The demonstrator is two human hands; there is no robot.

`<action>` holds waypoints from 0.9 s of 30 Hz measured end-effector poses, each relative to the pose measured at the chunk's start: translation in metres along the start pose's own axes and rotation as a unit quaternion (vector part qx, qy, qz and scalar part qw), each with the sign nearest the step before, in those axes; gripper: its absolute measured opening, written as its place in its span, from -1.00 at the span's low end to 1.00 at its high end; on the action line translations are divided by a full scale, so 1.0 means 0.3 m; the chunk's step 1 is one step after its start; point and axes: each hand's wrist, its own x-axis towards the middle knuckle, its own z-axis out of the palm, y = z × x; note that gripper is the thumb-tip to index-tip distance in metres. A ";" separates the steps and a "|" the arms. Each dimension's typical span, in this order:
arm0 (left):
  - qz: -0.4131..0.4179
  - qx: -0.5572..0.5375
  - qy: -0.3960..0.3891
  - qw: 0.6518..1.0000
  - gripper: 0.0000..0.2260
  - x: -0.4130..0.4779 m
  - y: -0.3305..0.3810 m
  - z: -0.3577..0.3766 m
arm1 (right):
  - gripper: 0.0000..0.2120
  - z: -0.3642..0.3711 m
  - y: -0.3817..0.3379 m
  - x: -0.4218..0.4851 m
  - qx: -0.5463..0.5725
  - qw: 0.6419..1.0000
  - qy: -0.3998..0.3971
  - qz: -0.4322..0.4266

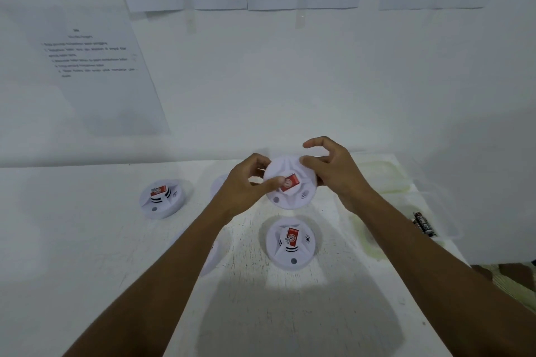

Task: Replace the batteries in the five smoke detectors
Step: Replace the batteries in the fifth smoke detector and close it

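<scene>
1. A printed sheet [95, 66] hangs on the white wall at far left, its text too blurred to read.
2. The left detector [164, 198] lies on the white counter [87, 240], red label up, well apart from the others.
3. Two more white detectors are mostly hidden by the left forearm: the far hidden detector [217, 182] just left of the left hand, and the near hidden detector [213, 258] under the forearm.
4. The left grip [246, 185] is closed on the held detector [290, 182]: fingers curl round its left edge and the thumb presses beside its red label.
5. The held detector is lifted above the counter at centre, tilted, with its face towards the camera.
6. The near detector [290, 243] lies flat on the counter just below the held one, red label up.
7. The right grip [327, 171] holds the held detector's far right edge with curled fingers, one fingertip on its top, while the index finger arches free above it.
8. A clear plastic tray [448, 206] sits at the counter's right edge.
9. Black batteries [424, 224] lie side by side in that tray; how many there are cannot be told.
</scene>
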 end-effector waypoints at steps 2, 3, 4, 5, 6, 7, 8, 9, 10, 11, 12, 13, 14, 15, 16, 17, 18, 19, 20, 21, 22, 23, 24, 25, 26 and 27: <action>0.001 -0.042 -0.033 0.999 -0.59 -0.004 0.011 -0.013 | -0.81 -0.012 0.009 0.003 0.009 1.000 -0.007 0.010; 0.004 -0.046 -0.051 0.998 -0.55 -0.006 0.015 -0.015 | -0.80 -0.013 0.013 0.000 0.016 1.000 -0.011 0.014; 0.008 -0.050 -0.068 0.996 -0.52 -0.011 0.019 -0.013 | -0.79 -0.013 0.018 -0.004 0.026 0.999 -0.013 0.018; 0.011 -0.054 -0.079 0.995 -0.51 -0.015 0.021 -0.008 | -0.78 -0.012 0.020 -0.008 0.038 0.999 -0.013 0.020; 0.010 -0.061 -0.085 0.994 -0.52 -0.020 0.021 -0.001 | -0.80 -0.011 0.021 -0.013 0.052 0.998 -0.011 0.021; 0.005 -0.070 -0.086 0.994 -0.53 -0.026 0.019 0.005 | -0.84 -0.012 0.021 -0.020 0.071 0.997 -0.010 0.024; 0.000 -0.081 -0.082 0.993 -0.54 -0.032 0.017 0.012 | -0.89 -0.014 0.023 -0.027 0.095 0.995 -0.012 0.027; -0.006 -0.096 -0.075 0.993 -0.54 -0.037 0.011 0.017 | -0.91 -0.017 0.025 -0.033 0.111 0.993 -0.018 0.026; -0.013 -0.111 -0.064 0.992 -0.55 -0.039 0.004 0.024 | -0.91 -0.021 0.030 -0.039 0.115 0.993 -0.027 0.021; -0.019 -0.122 -0.054 0.991 -0.56 -0.044 -0.003 0.030 | -0.89 -0.025 0.036 -0.047 0.107 0.994 -0.035 0.016; -0.022 -0.127 -0.043 0.991 -0.56 -0.048 -0.009 0.035 | -0.88 -0.027 0.044 -0.054 0.098 0.994 -0.042 0.010; -0.021 -0.128 -0.035 0.991 -0.57 -0.052 -0.016 0.039 | -0.86 -0.028 0.051 -0.062 0.092 0.995 -0.048 0.005; -0.020 -0.132 -0.030 0.991 -0.57 -0.058 -0.024 0.043 | -0.84 -0.028 0.061 -0.069 0.090 0.994 -0.054 0.001; -0.018 -0.140 -0.025 0.990 -0.58 -0.063 -0.031 0.045 | -0.81 -0.029 0.068 -0.076 0.088 0.994 -0.062 -0.002; -0.015 -0.152 -0.017 0.988 -0.58 -0.068 -0.033 0.047 | -0.79 -0.028 0.075 -0.083 0.083 0.994 -0.068 -0.006; -0.013 -0.166 -0.006 0.986 -0.58 -0.072 -0.033 0.047 | -0.76 -0.028 0.079 -0.091 0.074 0.994 -0.074 -0.010; -0.013 -0.177 0.005 0.984 -0.57 -0.074 -0.031 0.047 | -0.74 -0.027 0.082 -0.100 0.064 0.995 -0.079 -0.015; -0.013 -0.180 0.013 0.983 -0.56 -0.074 -0.028 0.046 | -0.71 -0.024 0.085 -0.107 0.055 0.995 -0.083 -0.019; -0.012 -0.177 0.020 0.984 -0.55 -0.075 -0.025 0.046 | -0.68 -0.019 0.088 -0.114 0.046 0.995 -0.081 -0.024; -0.009 -0.170 0.024 0.985 -0.57 -0.077 -0.021 0.047 | -0.65 -0.011 0.089 -0.120 0.038 0.996 -0.071 -0.031; -0.004 -0.163 0.027 0.986 -0.60 -0.078 -0.017 0.050 | -0.61 -0.004 0.091 -0.124 0.032 0.997 -0.056 -0.042; 0.002 -0.158 0.028 0.987 -0.63 -0.080 -0.015 0.052 | -0.57 0.001 0.091 -0.129 0.026 0.997 -0.042 -0.053; 0.007 -0.153 0.027 0.988 -0.64 -0.081 -0.011 0.054 | -0.54 0.007 0.092 -0.131 0.017 0.997 -0.029 -0.063; 0.011 -0.147 0.026 0.989 -0.65 -0.083 -0.010 0.054 | -0.52 0.010 0.092 -0.134 0.006 0.997 -0.021 -0.073; 0.015 -0.142 0.027 0.989 -0.64 -0.084 -0.009 0.055 | -0.50 0.012 0.094 -0.135 -0.008 0.996 -0.015 -0.083; 0.019 -0.138 0.028 0.990 -0.63 -0.087 -0.007 0.055 | -0.49 0.014 0.095 -0.137 -0.022 0.996 -0.011 -0.090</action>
